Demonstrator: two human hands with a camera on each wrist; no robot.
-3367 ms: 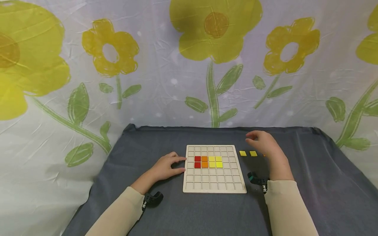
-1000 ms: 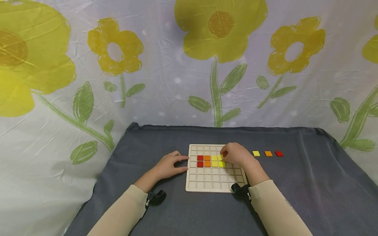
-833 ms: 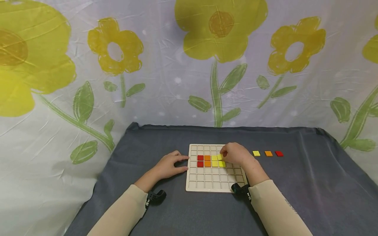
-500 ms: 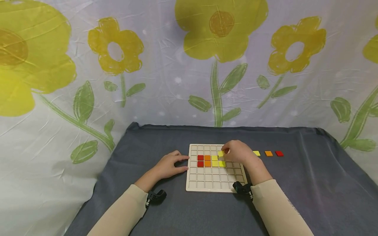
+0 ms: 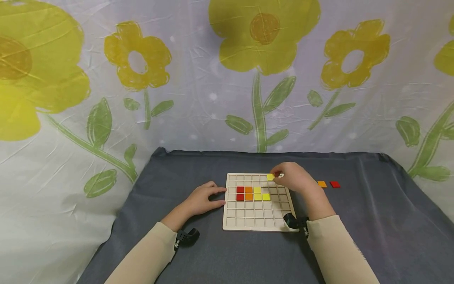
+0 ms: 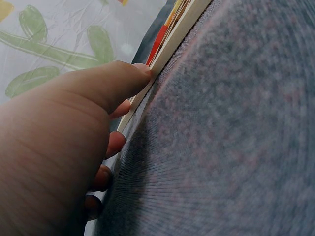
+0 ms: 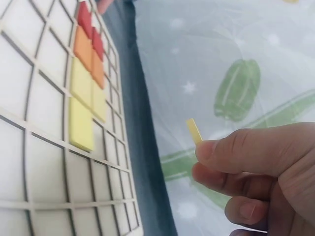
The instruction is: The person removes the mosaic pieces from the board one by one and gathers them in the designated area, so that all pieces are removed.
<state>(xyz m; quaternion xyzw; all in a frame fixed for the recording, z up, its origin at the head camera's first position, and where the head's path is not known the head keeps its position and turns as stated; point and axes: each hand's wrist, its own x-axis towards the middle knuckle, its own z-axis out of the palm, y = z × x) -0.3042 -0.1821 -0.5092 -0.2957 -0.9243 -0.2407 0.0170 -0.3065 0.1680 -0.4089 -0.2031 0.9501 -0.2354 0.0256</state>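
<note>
A wooden grid board (image 5: 248, 221) lies on the dark cloth. In its cells sit two red tiles (image 5: 240, 193), two orange tiles (image 5: 248, 193) and two yellow tiles, one of them the lower right yellow tile (image 5: 266, 197). The right hand (image 5: 294, 176) pinches a yellow tile (image 5: 270, 177) above the board's far right part; in the right wrist view that held tile (image 7: 194, 131) stands out from between thumb and index finger. The left hand (image 5: 200, 200), fingers relaxed, touches the board's left edge with thumb and index finger; the left wrist view shows its thumb against the board's rim (image 6: 170, 46).
To the right of the board lie an orange tile (image 5: 322, 184), partly behind the right wrist, and a red tile (image 5: 335, 184). The loose yellow tile seen earlier beside them is hidden by the right arm. A flowered curtain (image 5: 198, 98) hangs behind the cloth.
The right hand has lifted a yellow tile out of the upper row of the board and moved it up and to the right. The left hand has stayed at the board's edge.
</note>
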